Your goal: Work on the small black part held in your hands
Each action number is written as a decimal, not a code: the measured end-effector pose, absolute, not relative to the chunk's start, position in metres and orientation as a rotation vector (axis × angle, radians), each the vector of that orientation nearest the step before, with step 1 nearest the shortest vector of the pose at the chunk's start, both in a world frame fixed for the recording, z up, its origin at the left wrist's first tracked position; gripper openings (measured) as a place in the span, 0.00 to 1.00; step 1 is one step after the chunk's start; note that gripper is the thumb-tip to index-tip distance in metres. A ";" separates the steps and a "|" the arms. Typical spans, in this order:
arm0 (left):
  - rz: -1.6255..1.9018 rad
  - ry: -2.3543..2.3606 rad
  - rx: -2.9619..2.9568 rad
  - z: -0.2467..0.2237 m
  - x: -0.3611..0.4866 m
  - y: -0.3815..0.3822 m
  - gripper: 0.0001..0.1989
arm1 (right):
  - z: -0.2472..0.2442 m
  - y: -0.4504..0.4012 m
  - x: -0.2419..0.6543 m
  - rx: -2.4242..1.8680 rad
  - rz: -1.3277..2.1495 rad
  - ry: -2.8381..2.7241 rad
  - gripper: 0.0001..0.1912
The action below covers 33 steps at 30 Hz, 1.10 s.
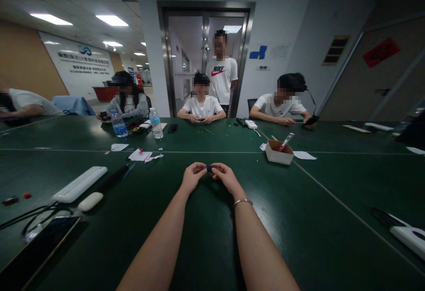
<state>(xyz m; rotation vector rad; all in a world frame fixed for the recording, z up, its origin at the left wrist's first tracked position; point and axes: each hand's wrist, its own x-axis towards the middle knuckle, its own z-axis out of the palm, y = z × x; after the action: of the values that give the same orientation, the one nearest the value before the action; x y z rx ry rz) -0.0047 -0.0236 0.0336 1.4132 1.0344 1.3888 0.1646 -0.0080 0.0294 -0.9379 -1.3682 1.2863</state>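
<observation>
Out at the end of the two bare forearms, over the dark green table, the left hand and the right hand meet almost fingertip to fingertip, each nearly closed in a pinch on one small black piece between them. For handling this small, a light grip suits best: thumb and forefinger from either side, both wrists level, the force coming from the fingertips and not from the arms. The metal bracelet on the right wrist sits well back from the fingers, so it should not get in the way. Tilting the piece toward the eyes would help, as the fingers cover much of it. What shows is dark, short and compact, with a paler grey bit at the left hand's side — whether it is one part or two, I cannot tell. Working close above the tabletop, as here, should make a slip harmless. Farther off, an open cardboard box stands to the right and scraps of paper lie to the left — both well apart from the hands. Beyond, a seated person faces this way across the table.
</observation>
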 end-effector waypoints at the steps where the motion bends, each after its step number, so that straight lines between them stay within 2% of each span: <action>1: 1.391 1.034 1.413 0.033 -0.005 -0.023 0.12 | 0.030 -0.009 0.165 -0.918 1.284 -1.373 0.20; 5: 1.397 1.043 1.412 0.034 -0.006 -0.023 0.12 | 0.033 -0.012 0.165 -0.917 1.289 -1.384 0.25; 11: 1.350 1.046 1.426 0.036 -0.006 -0.025 0.11 | 0.034 -0.011 0.164 -0.976 1.258 -1.423 0.18; 15: 1.377 1.064 1.415 0.033 -0.007 -0.023 0.11 | 0.035 -0.012 0.165 -0.909 1.277 -1.404 0.29; 20: 1.368 1.057 1.430 0.030 -0.008 -0.020 0.12 | 0.036 -0.012 0.163 -0.986 1.263 -1.438 0.18; 24: 1.383 1.066 1.420 0.028 -0.009 -0.020 0.13 | 0.036 -0.013 0.164 -0.920 1.272 -1.402 0.27; 28: 1.378 1.087 1.410 0.031 -0.008 -0.021 0.13 | 0.033 -0.010 0.162 -1.015 1.254 -1.416 0.19; 33: 1.345 1.154 1.394 0.031 -0.005 -0.021 0.16 | 0.030 -0.006 0.161 -0.954 1.290 -1.418 0.20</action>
<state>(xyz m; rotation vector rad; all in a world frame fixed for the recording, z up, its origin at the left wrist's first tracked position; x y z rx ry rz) -0.0045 -0.0209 0.0308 1.3941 1.1542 1.3446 0.1611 -0.0056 0.0298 -0.9541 -1.4179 1.2901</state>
